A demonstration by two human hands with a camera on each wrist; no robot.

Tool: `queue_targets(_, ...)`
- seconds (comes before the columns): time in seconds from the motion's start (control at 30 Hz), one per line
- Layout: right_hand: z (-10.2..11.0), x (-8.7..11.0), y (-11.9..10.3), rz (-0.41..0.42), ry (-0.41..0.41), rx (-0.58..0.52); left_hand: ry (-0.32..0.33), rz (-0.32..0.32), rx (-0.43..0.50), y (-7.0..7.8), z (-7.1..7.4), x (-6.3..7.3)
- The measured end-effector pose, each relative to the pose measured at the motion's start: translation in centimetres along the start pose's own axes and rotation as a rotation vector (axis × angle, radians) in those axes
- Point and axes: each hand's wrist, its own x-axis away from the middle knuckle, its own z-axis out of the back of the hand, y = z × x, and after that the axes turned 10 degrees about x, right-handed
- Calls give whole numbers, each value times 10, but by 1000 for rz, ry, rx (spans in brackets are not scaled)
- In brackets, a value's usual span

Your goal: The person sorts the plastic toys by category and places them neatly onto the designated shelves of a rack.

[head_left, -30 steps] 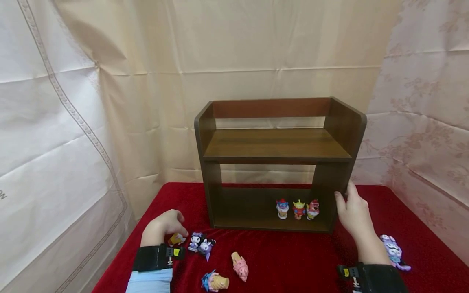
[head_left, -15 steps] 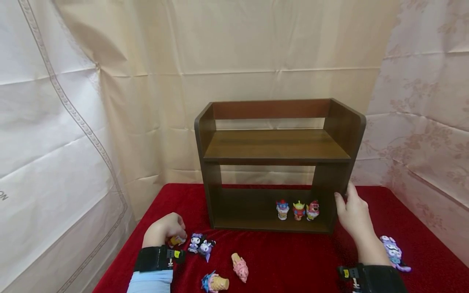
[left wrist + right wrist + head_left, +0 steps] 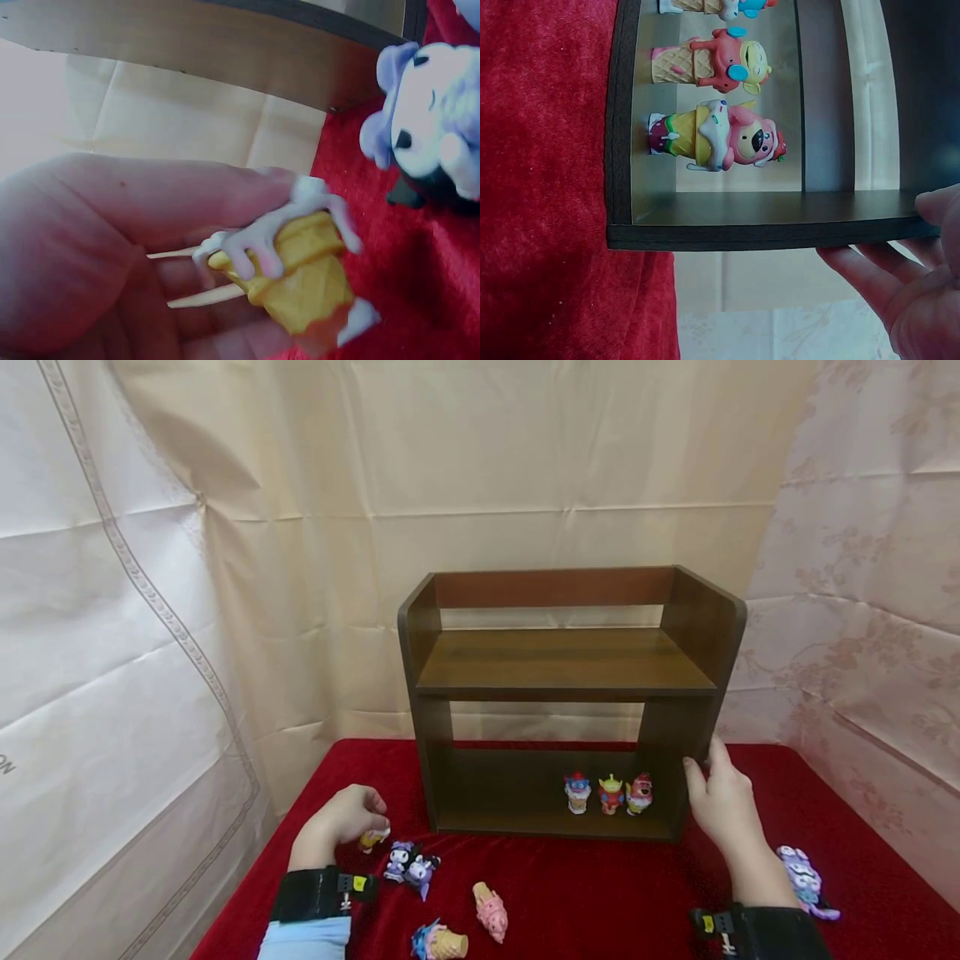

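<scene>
My left hand (image 3: pixel 348 812) pinches a small ice-cream-cone figurine (image 3: pixel 307 277) between thumb and fingers. In the left wrist view it has a yellow waffle cone and pale dripping icing; part of it is hidden by the thumb. Two purple, white and black figurines (image 3: pixel 411 865) lie just right of that hand. At the other side, my right hand (image 3: pixel 725 793) grips the right side panel of the brown wooden shelf (image 3: pixel 566 660), thumb at the front edge, fingers on the outer face. On the lower board stand a blue figurine (image 3: pixel 577 793), a green-headed one (image 3: pixel 611 794) and a pink bear (image 3: pixel 750 139).
A pink ice-cream cone figurine (image 3: pixel 491 912) and a blue-topped one (image 3: pixel 439 941) lie on the red cloth (image 3: pixel 585 893) in front of the shelf. A purple figurine (image 3: pixel 805 881) lies right of my right forearm. Cloth curtains (image 3: pixel 562 460) hang behind and at both sides.
My left hand has taken hold of the ice-cream-cone figurine and shifted it slightly right and away from me. The right hand stays on the shelf panel.
</scene>
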Motion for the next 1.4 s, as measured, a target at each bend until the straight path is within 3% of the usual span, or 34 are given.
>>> queue_targets(0.3,0,0,0,1,10,2,77,-50,29,5,0,-3)
queue_targets(0.6,-1,1,0,-1,17,4,103,-114,92,15,5,0)
queue_targets(1.13,-2,2,1,9,21,-2,70,-250,49,55,15,24)
queue_targets(1.4,-1,1,1,13,21,-3,29,-340,88,71,19,35)
